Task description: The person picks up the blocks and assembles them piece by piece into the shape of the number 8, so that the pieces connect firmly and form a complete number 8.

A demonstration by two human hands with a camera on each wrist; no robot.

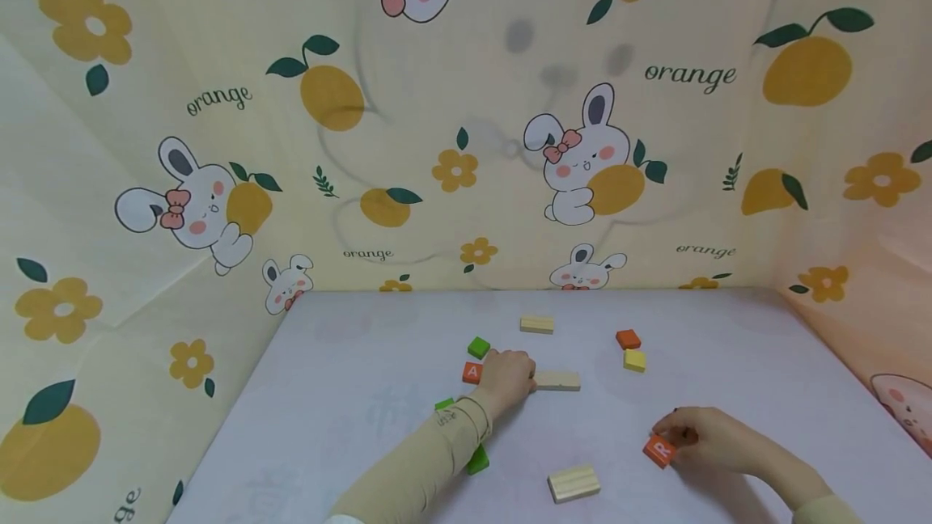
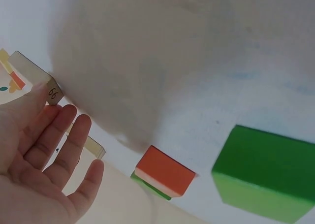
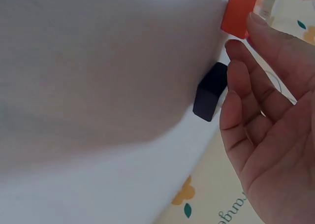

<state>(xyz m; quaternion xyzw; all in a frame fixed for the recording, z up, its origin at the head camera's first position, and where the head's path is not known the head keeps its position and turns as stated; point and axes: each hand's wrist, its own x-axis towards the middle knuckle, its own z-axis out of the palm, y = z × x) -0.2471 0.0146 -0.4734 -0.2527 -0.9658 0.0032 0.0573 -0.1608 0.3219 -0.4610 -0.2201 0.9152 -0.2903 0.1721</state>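
Observation:
In the head view, my left hand [image 1: 507, 382] is at the near end of a plain wooden block [image 1: 558, 381]. Its thumb and fingers pinch the block's end, which bears a "66"-like mark [image 2: 53, 93] in the left wrist view. Beside that hand lies an orange-red block lettered A [image 1: 472, 373], with a green block [image 1: 478, 347] behind it. My right hand [image 1: 717, 443] pinches an orange-red block lettered R [image 1: 660, 450] between thumb and fingers. A dark block [image 3: 210, 92] shows near the right fingertips in the right wrist view; whether they touch it, I cannot tell.
Farther back lie another wooden block [image 1: 536, 325], an orange block [image 1: 629, 339] and a yellow block [image 1: 635, 360]. A third wooden block [image 1: 574, 483] is near the front. Green blocks [image 1: 477, 460] are partly hidden by the left sleeve. A patterned cloth wall [image 1: 437, 103] surrounds the white table [image 1: 349, 362].

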